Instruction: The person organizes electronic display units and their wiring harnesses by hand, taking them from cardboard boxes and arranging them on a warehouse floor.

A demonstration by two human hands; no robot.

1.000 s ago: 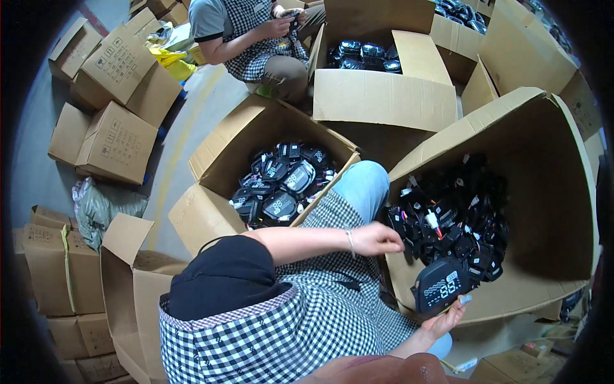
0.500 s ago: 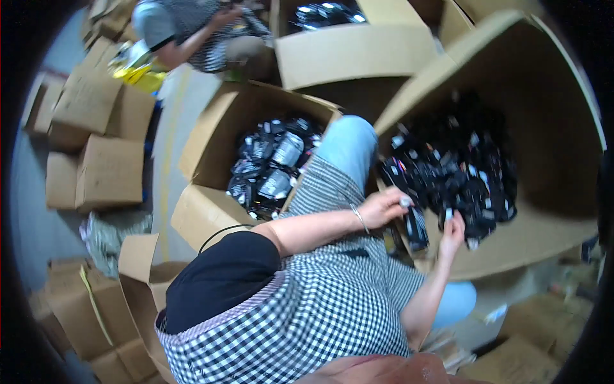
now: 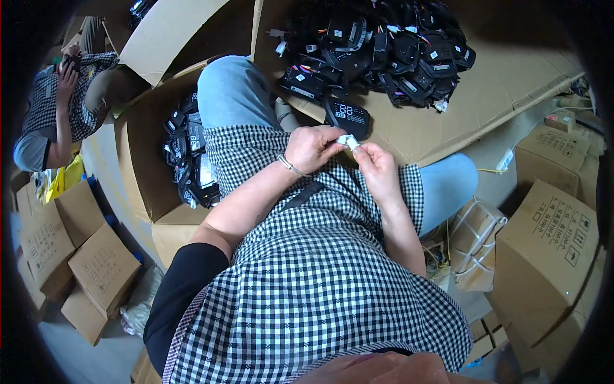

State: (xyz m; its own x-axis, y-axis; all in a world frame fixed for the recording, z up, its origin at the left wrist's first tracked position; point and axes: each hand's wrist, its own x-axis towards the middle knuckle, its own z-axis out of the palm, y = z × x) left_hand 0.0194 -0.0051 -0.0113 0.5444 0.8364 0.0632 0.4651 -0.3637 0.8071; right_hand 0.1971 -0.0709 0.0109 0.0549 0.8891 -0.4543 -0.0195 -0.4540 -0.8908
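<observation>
My left hand (image 3: 311, 150) and my right hand (image 3: 377, 169) meet above my lap. Both pinch a small white piece (image 3: 348, 142) between their fingertips; its exact kind is too small to make out. Just beyond it, a black display unit (image 3: 349, 116) with pale digits on its face lies at the near edge of a large cardboard box (image 3: 505, 96). Deeper in that box is a heap of similar black units (image 3: 409, 57), with coloured wires and white plugs.
On my left, another open box (image 3: 137, 153) holds more black display units (image 3: 194, 137). A co-worker (image 3: 64, 102) sits at the far left. Closed cartons (image 3: 543, 243) stand on the right, others (image 3: 105, 262) on the left. A strapped bundle (image 3: 476, 243) lies beside my right knee.
My hands, earlier apart at the box edge by a display unit, have come together on the white piece. The whole view has turned, so the heap shows higher up.
</observation>
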